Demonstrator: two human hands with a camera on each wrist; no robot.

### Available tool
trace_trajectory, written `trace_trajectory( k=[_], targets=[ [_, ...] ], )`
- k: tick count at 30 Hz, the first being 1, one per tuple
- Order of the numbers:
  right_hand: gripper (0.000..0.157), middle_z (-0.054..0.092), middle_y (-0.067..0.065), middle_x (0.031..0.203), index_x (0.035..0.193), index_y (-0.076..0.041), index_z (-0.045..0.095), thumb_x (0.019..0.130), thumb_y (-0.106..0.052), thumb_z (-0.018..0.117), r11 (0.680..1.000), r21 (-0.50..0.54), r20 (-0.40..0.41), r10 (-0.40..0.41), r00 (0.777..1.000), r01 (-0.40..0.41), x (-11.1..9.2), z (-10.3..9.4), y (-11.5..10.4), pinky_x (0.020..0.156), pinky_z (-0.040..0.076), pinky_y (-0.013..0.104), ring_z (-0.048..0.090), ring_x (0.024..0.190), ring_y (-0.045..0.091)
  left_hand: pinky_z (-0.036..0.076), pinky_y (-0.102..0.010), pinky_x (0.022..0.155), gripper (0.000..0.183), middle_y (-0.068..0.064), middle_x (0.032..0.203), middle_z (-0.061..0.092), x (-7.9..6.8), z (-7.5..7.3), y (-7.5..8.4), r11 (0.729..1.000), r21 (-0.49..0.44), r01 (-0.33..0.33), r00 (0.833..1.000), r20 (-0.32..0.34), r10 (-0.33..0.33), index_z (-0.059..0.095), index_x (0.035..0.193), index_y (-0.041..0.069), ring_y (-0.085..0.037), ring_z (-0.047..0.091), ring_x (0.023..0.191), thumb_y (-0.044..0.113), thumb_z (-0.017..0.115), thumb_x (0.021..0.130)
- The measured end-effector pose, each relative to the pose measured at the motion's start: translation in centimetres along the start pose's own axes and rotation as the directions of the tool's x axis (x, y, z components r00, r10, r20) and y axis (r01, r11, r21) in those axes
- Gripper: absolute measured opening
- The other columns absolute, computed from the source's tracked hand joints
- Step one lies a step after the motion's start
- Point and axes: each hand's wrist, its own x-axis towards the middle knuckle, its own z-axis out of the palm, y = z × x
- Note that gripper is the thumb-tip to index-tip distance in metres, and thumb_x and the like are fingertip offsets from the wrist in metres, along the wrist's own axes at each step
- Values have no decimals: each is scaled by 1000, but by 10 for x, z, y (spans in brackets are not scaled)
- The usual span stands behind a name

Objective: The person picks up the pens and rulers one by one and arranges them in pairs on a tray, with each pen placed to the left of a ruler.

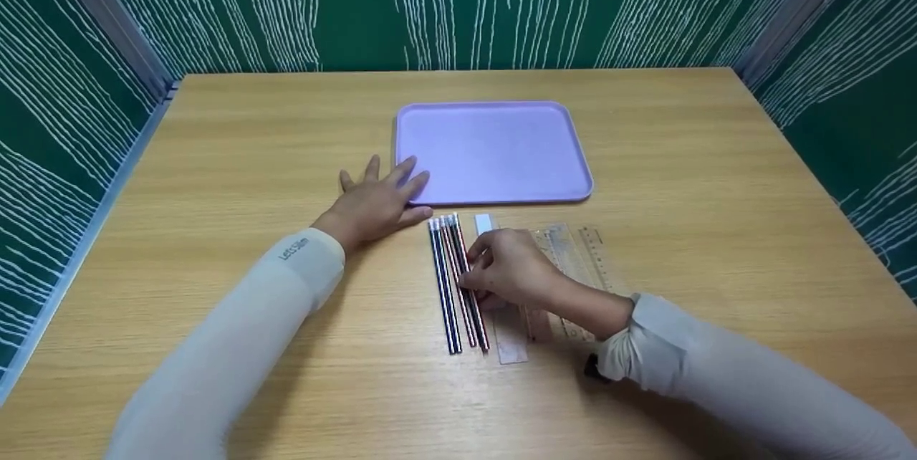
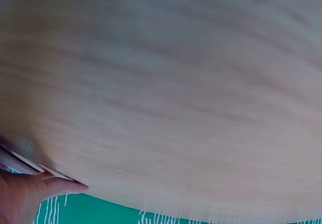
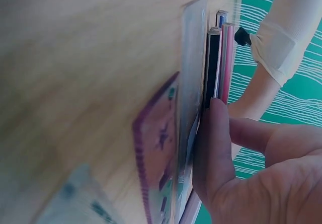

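My left hand (image 1: 376, 205) lies with fingers spread over the near left corner of a purple tray (image 1: 501, 152). Beside its thumb, several striped pencils (image 1: 444, 288) lie side by side on the table, roughly pointing away from me. My right hand (image 1: 512, 270) pinches at the right-hand pencils with thumb and fingers. In the right wrist view, its fingertips press against the pencils (image 3: 214, 63), whose ends stand close together. Just right of them lies a clear flat ruler (image 1: 511, 345), partly hidden by the hand.
Transparent measuring pieces (image 1: 591, 252) with printed scales lie under and beyond my right wrist. One shows a pinkish tint and purple edge (image 3: 138, 143) in the right wrist view. Green panels with white streaks (image 1: 351, 8) border the wooden table (image 1: 286, 123).
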Motion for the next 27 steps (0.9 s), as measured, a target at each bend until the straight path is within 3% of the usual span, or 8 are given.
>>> trace_trajectory(
  k=[9,21,27],
  targets=[
    [37,71,13,92,118,-1,62,86,-7,80,1000,19,19,-18,1000,18,-1,-5,-2,60,63,37,73,66,22,3,-88,107,79,5,174,2,2,1,-1,1000,-16,11,1000,0,-11,14,164,40,-56,-1,154,79,28,97],
    [40,64,15,99,125,-2,54,92,-8,75,975,221,85,-39,996,19,3,-8,9,64,63,46,68,68,24,3,-87,107,78,4,174,2,0,0,2,1000,-12,13,1000,5,-13,15,164,38,-56,-1,154,77,29,98],
    [42,62,14,102,128,-3,51,93,-8,73,964,267,103,-39,994,11,5,-10,10,65,63,47,69,69,25,4,-87,108,78,4,174,2,-1,-1,2,1000,-7,12,1000,-3,-12,15,164,38,-56,0,154,77,29,98]
  ],
)
